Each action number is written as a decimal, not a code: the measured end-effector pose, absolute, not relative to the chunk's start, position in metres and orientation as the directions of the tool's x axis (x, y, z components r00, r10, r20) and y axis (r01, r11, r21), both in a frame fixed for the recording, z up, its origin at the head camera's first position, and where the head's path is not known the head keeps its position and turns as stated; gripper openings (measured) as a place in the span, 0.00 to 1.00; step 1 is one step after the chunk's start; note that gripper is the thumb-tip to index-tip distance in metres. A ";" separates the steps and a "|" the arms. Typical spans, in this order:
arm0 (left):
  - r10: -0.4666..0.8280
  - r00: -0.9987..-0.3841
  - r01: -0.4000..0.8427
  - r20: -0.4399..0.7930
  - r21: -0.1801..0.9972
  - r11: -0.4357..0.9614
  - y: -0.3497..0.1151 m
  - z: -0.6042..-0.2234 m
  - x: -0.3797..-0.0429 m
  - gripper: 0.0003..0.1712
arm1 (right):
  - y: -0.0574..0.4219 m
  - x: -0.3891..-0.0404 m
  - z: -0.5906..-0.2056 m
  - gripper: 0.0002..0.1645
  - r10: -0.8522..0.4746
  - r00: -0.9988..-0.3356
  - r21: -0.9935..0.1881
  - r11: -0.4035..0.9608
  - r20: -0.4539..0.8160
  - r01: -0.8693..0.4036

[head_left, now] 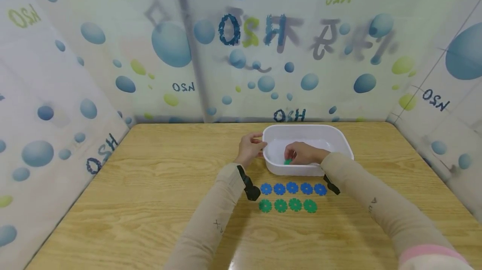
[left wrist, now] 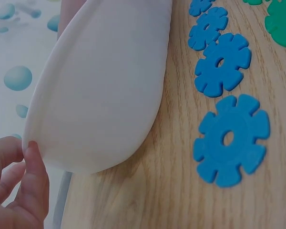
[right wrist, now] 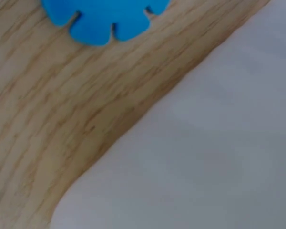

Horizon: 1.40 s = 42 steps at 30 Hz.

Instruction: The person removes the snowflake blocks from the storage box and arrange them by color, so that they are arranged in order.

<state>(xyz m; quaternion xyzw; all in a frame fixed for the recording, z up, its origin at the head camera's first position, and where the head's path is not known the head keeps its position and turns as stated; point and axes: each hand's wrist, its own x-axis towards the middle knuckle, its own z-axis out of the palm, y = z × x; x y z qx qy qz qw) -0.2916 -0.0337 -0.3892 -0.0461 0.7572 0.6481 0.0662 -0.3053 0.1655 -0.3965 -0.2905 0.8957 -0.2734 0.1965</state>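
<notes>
A white plastic tub (head_left: 301, 171) stands toward the back of the wooden table. My left hand (head_left: 249, 148) grips its left end; in the left wrist view the fingertips pinch the rim. Inside the tub, near the front wall, my right hand (head_left: 304, 153) pinches a green flower-shaped notched disc (head_left: 288, 162), partly hidden by the fingers. Before the tub lies a row of several blue notched discs (head_left: 292, 188), with a row of several green notched discs (head_left: 295, 205) nearer to me. The right wrist view shows the tub's wall but not the hand.
The wooden table (head_left: 158, 178) spreads out on both sides of the tub. A patterned curtain (head_left: 211, 69) hangs close behind the table and along its sides. Dark straps (head_left: 248, 184) sit on both wrists, just above the discs.
</notes>
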 end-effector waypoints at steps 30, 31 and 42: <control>0.022 -0.985 -0.166 -0.171 0.973 0.158 -0.034 -0.388 -0.292 0.21 | 0.187 -0.305 -0.376 0.13 -0.477 -0.852 -0.760 0.629 -0.215 -0.161; 0.021 -0.985 -0.166 -0.171 0.974 0.157 -0.034 -0.388 -0.292 0.21 | 0.188 -0.303 -0.374 0.14 -0.487 -0.849 -0.765 0.621 -0.204 -0.173; 0.021 -0.988 -0.147 -0.152 0.979 0.140 -0.034 -0.391 -0.292 0.21 | 0.200 -0.273 -0.360 0.15 -0.508 -0.857 -0.830 0.512 -0.085 -0.221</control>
